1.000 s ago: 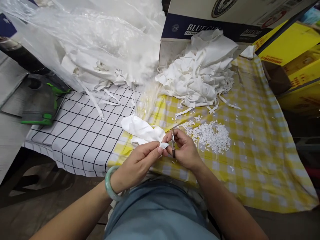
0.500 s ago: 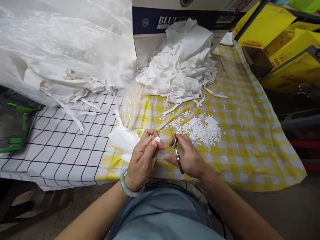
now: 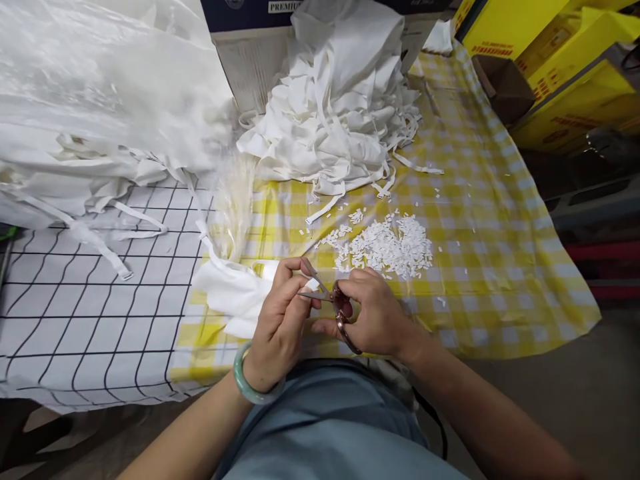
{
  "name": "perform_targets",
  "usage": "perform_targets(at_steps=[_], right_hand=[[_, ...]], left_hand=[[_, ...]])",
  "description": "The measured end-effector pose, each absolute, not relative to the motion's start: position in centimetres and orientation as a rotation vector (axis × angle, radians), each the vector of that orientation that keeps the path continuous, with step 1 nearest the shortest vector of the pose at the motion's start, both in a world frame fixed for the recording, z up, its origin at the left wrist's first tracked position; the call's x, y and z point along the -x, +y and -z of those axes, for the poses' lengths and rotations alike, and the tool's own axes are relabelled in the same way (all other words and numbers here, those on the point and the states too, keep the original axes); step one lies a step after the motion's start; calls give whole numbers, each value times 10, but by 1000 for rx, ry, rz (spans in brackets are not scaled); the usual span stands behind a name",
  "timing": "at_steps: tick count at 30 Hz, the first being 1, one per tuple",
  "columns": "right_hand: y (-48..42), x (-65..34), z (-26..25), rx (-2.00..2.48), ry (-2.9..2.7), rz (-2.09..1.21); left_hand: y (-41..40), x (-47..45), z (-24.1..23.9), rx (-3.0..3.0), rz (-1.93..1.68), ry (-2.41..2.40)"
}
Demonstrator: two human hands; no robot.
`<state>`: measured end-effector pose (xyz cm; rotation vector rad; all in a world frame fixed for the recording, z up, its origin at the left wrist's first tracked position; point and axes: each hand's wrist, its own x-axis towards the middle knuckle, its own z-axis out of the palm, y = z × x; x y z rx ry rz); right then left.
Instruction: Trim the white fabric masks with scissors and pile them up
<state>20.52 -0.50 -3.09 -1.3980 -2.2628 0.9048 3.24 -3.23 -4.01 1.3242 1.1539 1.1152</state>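
Pinched in my left hand (image 3: pixel 285 303) is the end of a white fabric strap (image 3: pixel 312 285), its small tip sticking out past the fingers. The white cloth (image 3: pixel 233 290) lies beside and behind that hand on the table. My right hand (image 3: pixel 373 310) grips a pair of scissors (image 3: pixel 341 313) by the bronze-coloured handles. Their blades are spread, one on each side of the strap tip, close to my left fingertips. Beyond my hands lies a heap of tiny white clippings (image 3: pixel 393 247).
A pile of white strapped garments (image 3: pixel 335 127) stands before a cardboard box (image 3: pixel 253 70). Clear plastic (image 3: pixel 110 80) covers more white cloth at left. Yellow boxes (image 3: pixel 575 87) and a brown box (image 3: pixel 503 90) stand at right. Checked yellow cloth (image 3: pixel 500 267) covers the table.
My right hand has turned the scissors leftward, bringing the open blades around the strap tip. The left hand still pinches it. The whole view has shifted slightly.
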Motion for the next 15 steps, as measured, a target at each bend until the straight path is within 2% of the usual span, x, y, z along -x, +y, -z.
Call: perform_targets(at_steps=[15], right_hand=[[-3,-206,31,1368,-2220,-870]], left_hand=[[-30,-38,45,-1396,-1112,1159]])
